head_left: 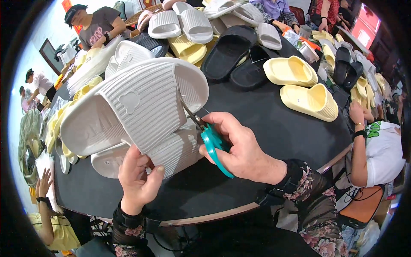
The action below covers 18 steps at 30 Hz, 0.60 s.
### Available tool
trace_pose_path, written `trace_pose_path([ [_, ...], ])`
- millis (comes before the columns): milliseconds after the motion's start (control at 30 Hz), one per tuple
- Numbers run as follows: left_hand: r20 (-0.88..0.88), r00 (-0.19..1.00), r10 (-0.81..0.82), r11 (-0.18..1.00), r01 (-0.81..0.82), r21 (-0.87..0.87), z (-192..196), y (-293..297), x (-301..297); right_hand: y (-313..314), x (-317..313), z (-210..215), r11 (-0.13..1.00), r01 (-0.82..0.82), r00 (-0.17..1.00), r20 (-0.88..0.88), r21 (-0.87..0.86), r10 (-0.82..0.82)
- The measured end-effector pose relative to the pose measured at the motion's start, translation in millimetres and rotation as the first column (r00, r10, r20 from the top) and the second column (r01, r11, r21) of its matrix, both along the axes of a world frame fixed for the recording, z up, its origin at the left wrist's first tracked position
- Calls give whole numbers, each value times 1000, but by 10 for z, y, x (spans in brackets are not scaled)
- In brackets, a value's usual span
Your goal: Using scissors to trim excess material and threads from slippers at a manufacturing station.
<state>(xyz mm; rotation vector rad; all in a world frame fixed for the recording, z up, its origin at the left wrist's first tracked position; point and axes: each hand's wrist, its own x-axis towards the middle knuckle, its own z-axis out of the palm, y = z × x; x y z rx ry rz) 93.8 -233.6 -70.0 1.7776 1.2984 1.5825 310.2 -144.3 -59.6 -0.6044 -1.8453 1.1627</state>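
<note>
Forearms enter from the lower edge, both in dark floral sleeves with black wrist straps. Left hand (138, 177) is raised, palm away from the camera, fingers curled around the lower edge of a white slide sandal (137, 107) — thumb on the near side, fingertips tucked behind the strap. The sandal is held sole-up and tilted, its ribbed tread facing the camera, above the black table (274, 124). A second white sandal (171, 150) lies just under it, partly covered; whether the left hand also touches this one cannot be told.

Right hand (242, 147) comes in from the right, wrist bent inward, fingers closed around the teal handles of small scissors (209, 139). The blades point up and left and meet the sandal's right edge, near a thin thread; how far the blades are apart is too small to make out.

Behind, on the table: a pile of white, yellow and black sandals (214, 30), with two pale yellow ones (299, 83) lying apart to the right. Other people sit around the rim — one in a white shirt (381, 150) at right, cut off by the fisheye edge.
</note>
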Motion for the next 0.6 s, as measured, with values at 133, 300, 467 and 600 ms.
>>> trace_pose_path([
  [133,-9,1000,-19,1000,19,0,-14,4,-19,-12,16,32,997,-16,1000,17,-69,17],
  [300,77,997,-5,1000,6,-17,1,-5,28,-1,12,6,1000,2,1000,-2,-14,-2],
  [467,42,999,-16,1000,17,-21,2,-27,-12,-30,22,101,995,4,1000,3,-95,-3],
  [600,42,999,-7,997,10,-76,4,-29,-4,-24,42,117,1000,16,1000,14,-24,-16],
])
